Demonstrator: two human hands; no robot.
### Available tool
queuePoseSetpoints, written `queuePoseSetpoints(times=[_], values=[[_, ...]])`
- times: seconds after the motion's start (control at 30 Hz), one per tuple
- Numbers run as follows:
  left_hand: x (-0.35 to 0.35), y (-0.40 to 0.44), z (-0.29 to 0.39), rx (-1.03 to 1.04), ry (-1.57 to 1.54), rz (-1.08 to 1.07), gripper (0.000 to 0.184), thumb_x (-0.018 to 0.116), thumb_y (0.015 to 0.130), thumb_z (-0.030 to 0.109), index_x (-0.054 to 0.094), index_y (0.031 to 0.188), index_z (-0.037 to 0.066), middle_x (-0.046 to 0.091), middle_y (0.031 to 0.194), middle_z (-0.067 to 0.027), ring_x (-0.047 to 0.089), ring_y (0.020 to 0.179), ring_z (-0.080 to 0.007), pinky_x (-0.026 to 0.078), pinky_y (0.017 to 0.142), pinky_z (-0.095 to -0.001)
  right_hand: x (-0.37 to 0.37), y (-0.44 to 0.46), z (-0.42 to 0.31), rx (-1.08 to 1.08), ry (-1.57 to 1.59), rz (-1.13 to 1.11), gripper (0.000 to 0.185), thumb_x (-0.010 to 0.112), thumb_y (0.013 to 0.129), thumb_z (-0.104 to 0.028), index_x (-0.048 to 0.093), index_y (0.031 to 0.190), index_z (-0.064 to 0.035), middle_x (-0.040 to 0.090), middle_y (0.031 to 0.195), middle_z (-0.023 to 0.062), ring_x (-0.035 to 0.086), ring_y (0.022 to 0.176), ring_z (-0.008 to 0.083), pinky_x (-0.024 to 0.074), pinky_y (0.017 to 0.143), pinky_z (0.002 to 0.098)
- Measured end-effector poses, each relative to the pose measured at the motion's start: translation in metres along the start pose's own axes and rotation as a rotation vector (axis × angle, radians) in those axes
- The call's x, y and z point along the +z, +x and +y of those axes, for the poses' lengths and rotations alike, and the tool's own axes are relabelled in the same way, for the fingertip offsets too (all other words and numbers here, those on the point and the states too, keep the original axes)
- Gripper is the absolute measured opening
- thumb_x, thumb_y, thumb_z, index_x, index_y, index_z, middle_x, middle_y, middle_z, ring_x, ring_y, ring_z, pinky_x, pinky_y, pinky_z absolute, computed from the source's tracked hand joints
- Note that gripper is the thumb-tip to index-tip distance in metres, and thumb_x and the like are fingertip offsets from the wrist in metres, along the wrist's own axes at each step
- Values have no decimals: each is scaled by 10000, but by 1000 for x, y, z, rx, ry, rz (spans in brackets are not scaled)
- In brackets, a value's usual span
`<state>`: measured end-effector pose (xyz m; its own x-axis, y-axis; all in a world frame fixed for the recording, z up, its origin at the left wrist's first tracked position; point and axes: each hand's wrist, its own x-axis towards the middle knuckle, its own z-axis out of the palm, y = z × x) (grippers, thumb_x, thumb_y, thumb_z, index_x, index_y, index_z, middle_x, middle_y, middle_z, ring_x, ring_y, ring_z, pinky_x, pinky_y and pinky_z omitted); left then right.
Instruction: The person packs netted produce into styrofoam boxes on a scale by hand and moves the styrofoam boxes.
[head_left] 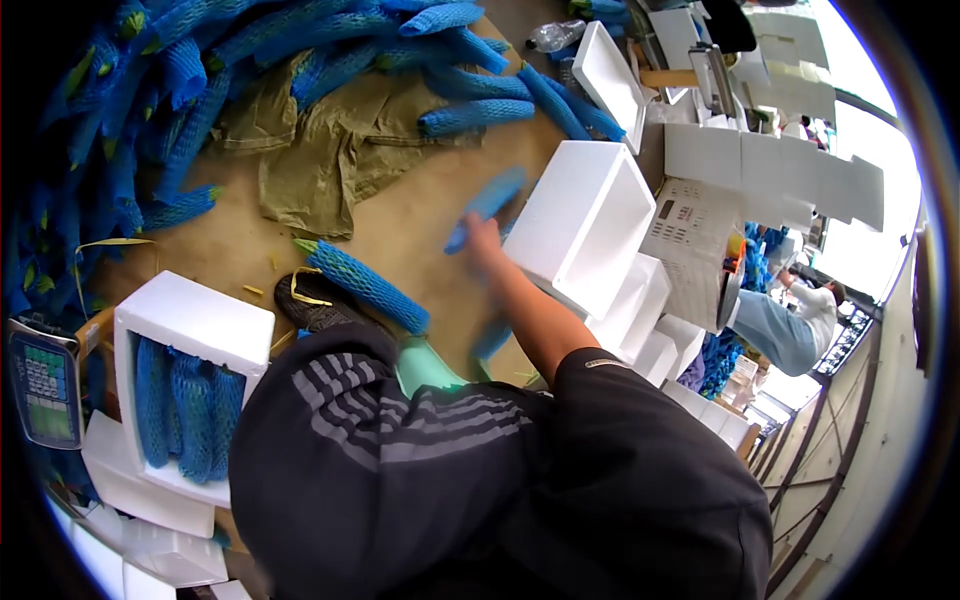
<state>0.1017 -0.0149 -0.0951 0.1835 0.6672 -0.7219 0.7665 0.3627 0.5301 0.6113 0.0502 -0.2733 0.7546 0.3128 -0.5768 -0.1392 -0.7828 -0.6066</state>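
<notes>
My right hand (482,240), blurred by motion, is closed around a long vegetable in a blue foam net (498,192). It is above the brown floor, just left of an open white foam box (575,215). Between my feet and the pile, another netted vegetable (365,285) with a green tip lies by my dark shoe (318,303). At left, a white foam box (195,305) holds several netted vegetables (190,410) side by side. My left hand does not show.
A large heap of netted vegetables (180,75) fills the upper left, beside a crumpled olive sheet (335,150). A scale (45,385) stands at far left. Foam boxes and a white crate (690,240) line the right, with another person (790,320) beyond.
</notes>
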Motion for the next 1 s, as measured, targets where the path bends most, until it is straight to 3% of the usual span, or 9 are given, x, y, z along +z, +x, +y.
queuePoseSetpoints(times=[0.17,0.27,0.33,0.47,0.53,0.6,0.77,0.87,1.0], values=[[8,5,1,51,10,34,538,811,891,192,621,1384,92,748,1137,-173,722,1062,-435,593,897,-471,-15,-99,-29,-77,-147,-356,453,682,910,-271,566,1258,-5,663,895,105,665,786,266,548,648,433],[17,2,4,104,14,104,537,808,895,177,621,1391,92,749,1135,-171,723,1060,-435,596,895,-471,-9,-109,-31,-545,-345,-485,527,760,922,-302,558,1326,-28,615,944,127,586,824,232,530,719,425],[26,4,9,146,40,177,537,806,897,166,621,1395,92,750,1134,-170,724,1059,-435,597,894,-470,21,-152,-97,-561,-333,-607,605,840,932,-336,544,1359,-26,658,992,131,630,882,237,543,778,415],[30,-10,23,179,-101,333,537,801,902,145,620,1404,91,752,1132,-167,725,1056,-435,600,891,-469,72,-222,-212,-959,-486,-1007,642,866,908,-335,584,1406,-43,727,1151,188,728,1054,309,573,904,417],[0,-28,66,123,-382,386,494,791,911,129,640,1379,86,758,1123,-159,730,1049,-426,602,886,-460,103,-267,-261,-1366,-485,-1175,558,875,869,-307,672,1328,-61,689,1203,153,699,1037,402,581,891,461],[-20,-43,81,105,-229,579,437,789,919,140,661,1332,80,762,1086,-133,745,1016,-380,599,872,-438,139,-308,-282,-1571,-523,-1326,591,886,826,-260,669,1337,-58,668,1177,141,679,1090,384,565,934,461],[-64,-54,70,93,-426,1011,371,771,944,107,658,1294,64,722,1054,-106,720,988,-270,576,904,-384,244,-373,-260,-2195,-536,-1238,572,862,819,-222,701,1362,-138,680,1267,104,633,1244,319,480,1105,463],[-94,-61,49,101,-412,1101,371,755,953,77,639,1299,13,691,1177,-148,691,1081,-284,549,986,-397,250,-379,-252,-2202,-445,-1088,508,840,865,-249,718,1350,-159,696,1339,71,625,1271,297,438,1150,485],[-117,-65,22,114,-237,1182,468,759,943,91,599,1377,17,646,1346,-175,647,1225,-336,520,1074,-432,203,-373,-275,-1809,-483,-1103,482,810,908,-221,697,1365,-117,700,1326,127,609,1292,349,448,1132,487]])
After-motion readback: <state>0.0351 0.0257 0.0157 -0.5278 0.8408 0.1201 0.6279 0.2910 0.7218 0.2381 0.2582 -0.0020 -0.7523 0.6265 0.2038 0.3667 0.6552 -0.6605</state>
